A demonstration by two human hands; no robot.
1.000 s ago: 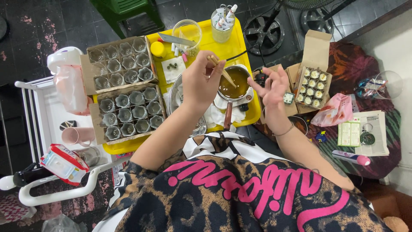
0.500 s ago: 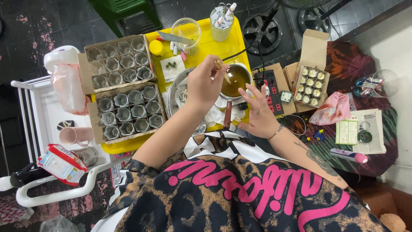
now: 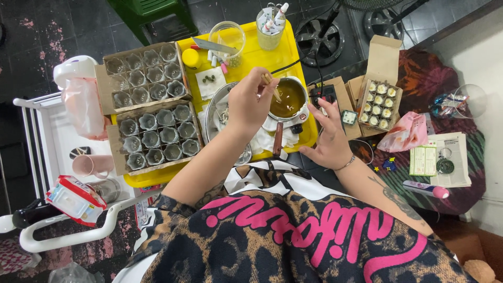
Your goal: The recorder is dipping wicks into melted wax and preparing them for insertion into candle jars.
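Observation:
My left hand (image 3: 246, 105) is closed around a thin wooden stick (image 3: 273, 88) whose tip dips into brown liquid in a small white pot (image 3: 290, 99). The pot sits on a yellow tray (image 3: 251, 57), its dark handle (image 3: 277, 139) pointing toward me. My right hand (image 3: 327, 137) hovers with fingers spread just right of the pot, over a black device (image 3: 326, 94) with a cable, holding nothing. Two cardboard boxes of small glass jars (image 3: 157, 133) lie left of my left hand.
A box of filled little cups (image 3: 378, 104) stands right of the pot. A clear cup (image 3: 229, 39), a knife (image 3: 212, 46) and a cup of tubes (image 3: 271, 23) are at the tray's far end. A metal plate (image 3: 214, 112), a pink bag (image 3: 406, 133) and a white rail (image 3: 68, 233) are nearby.
My right hand has dropped from beside the pot toward me and spread its fingers. My left hand keeps the stick in the pot, shifted slightly.

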